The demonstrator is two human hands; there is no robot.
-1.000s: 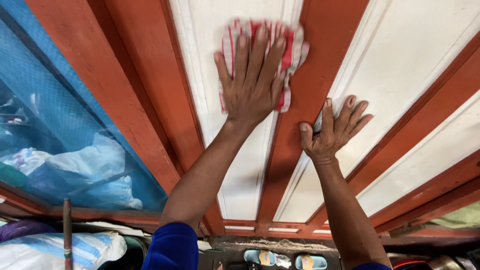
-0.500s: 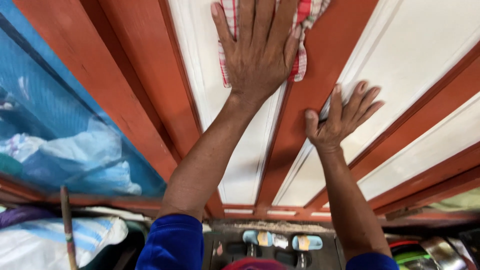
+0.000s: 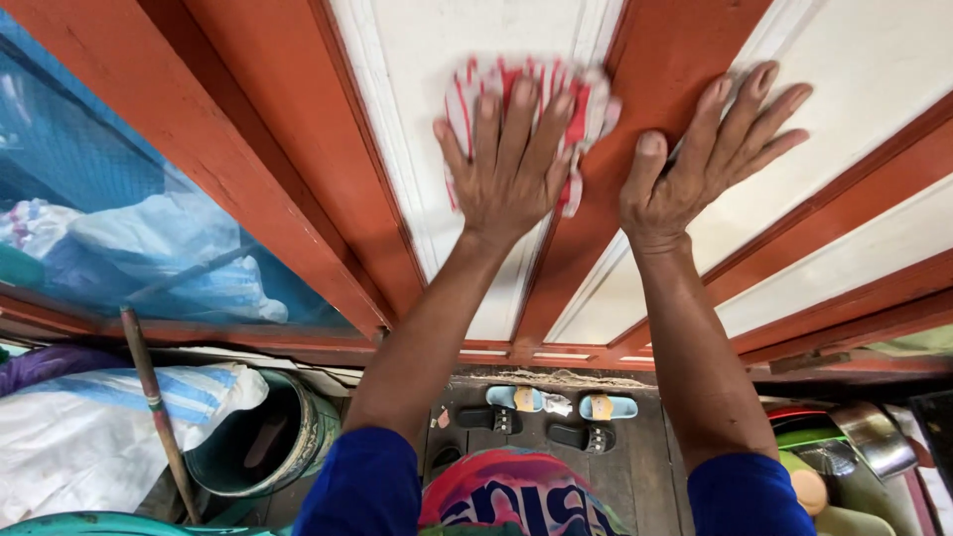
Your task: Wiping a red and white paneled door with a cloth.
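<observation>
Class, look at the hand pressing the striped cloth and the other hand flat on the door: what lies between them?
In the head view, a red-brown wooden door rail runs between the left hand on the red-and-white cloth and the right hand.

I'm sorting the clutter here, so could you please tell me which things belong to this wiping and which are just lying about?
In use:
left hand
red-and-white cloth
white door panel
right hand

Lying about:
light blue sandals
black sandals
green bucket
wooden stick

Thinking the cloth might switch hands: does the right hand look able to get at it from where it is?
Probably yes. The right hand lies flat on the red frame strip right beside the cloth, nothing between them, though the left hand covers most of it.
</observation>
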